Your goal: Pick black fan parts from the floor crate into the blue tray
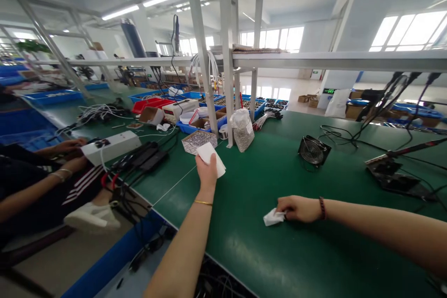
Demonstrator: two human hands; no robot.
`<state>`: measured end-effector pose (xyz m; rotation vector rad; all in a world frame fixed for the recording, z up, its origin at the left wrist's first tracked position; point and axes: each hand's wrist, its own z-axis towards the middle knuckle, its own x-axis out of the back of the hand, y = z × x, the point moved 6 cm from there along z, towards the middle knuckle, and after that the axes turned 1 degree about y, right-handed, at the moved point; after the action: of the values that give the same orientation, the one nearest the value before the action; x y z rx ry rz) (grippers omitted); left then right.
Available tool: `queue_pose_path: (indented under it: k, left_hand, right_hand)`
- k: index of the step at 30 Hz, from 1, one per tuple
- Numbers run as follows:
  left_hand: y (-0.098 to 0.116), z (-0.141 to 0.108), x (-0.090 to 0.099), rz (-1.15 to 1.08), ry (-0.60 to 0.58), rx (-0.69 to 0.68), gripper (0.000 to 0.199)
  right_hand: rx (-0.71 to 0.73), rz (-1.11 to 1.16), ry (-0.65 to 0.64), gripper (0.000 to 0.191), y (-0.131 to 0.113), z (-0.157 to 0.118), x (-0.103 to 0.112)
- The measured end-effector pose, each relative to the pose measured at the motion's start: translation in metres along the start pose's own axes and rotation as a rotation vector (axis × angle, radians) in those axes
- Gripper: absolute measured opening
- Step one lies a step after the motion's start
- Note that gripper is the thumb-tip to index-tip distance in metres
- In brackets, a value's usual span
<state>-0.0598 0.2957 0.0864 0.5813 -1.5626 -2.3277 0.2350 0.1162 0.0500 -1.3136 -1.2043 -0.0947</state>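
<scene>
Left hand (207, 171) grips folded paper (206, 150), long axis forward-left; right hand (299, 208) clutches tissue (272, 217).

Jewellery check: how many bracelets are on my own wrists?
2: a thin gold bracelet by the left hand and a dark beaded bracelet by the right hand, both at the wrist.

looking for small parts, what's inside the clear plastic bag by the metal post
The clear bag holds many small, pale, silvery pieces. Its outer layer shows through the plastic; the pieces deeper inside are covered.

No wording is legible; a green sign (328, 91) with white marks shows low on the pillar (361, 14).
</scene>
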Motion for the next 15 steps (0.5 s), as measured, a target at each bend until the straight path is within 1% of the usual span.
queue_pose_path:
  k: [1, 2, 3, 4, 5, 6, 7, 8, 10, 12, 15]
  left_hand:
    - [0.002, 0.015, 0.012, 0.0, -0.016, -0.012, 0.04]
    - [0.003, 0.03, 0.026, 0.001, -0.022, -0.018, 0.041]
    - [0.002, 0.046, 0.04, 0.004, -0.009, -0.02, 0.041]
    - [0.0, 0.06, 0.056, 0.006, 0.02, -0.016, 0.039]
    - [-0.003, 0.072, 0.07, 0.007, 0.059, -0.008, 0.038]
    - [-0.008, 0.082, 0.084, 0.007, 0.107, 0.006, 0.037]
    - [-0.015, 0.09, 0.095, 0.006, 0.156, 0.025, 0.036]
    - [-0.023, 0.095, 0.105, 0.002, 0.205, 0.048, 0.036]
    - [-0.039, 0.099, 0.118, -0.012, 0.294, 0.099, 0.035]
    - [-0.053, 0.099, 0.123, -0.026, 0.354, 0.137, 0.034]
    - [-0.061, 0.097, 0.125, -0.024, 0.378, 0.153, 0.034]
  right_hand:
    - [-0.054, 0.067, -0.015, 0.03, 0.005, -0.012, 0.004]
    - [-0.125, 0.104, 0.028, 0.027, 0.009, -0.02, 0.013]
    - [-0.201, 0.112, 0.116, 0.023, 0.013, -0.023, 0.026]
    - [-0.269, 0.094, 0.233, 0.019, 0.015, -0.023, 0.042]
    - [-0.321, 0.058, 0.356, 0.017, 0.015, -0.019, 0.059]
    - [-0.353, 0.014, 0.46, 0.02, 0.012, -0.012, 0.075]
    - [-0.367, -0.025, 0.53, 0.025, 0.008, 0.0, 0.087]
    - [-0.37, -0.055, 0.565, 0.03, 0.003, 0.014, 0.097]
    - [-0.364, -0.107, 0.594, 0.033, -0.008, 0.047, 0.108]
    - [-0.358, -0.173, 0.61, 0.033, -0.019, 0.079, 0.112]
    - [-0.331, -0.281, 0.59, 0.034, -0.037, 0.124, 0.105]
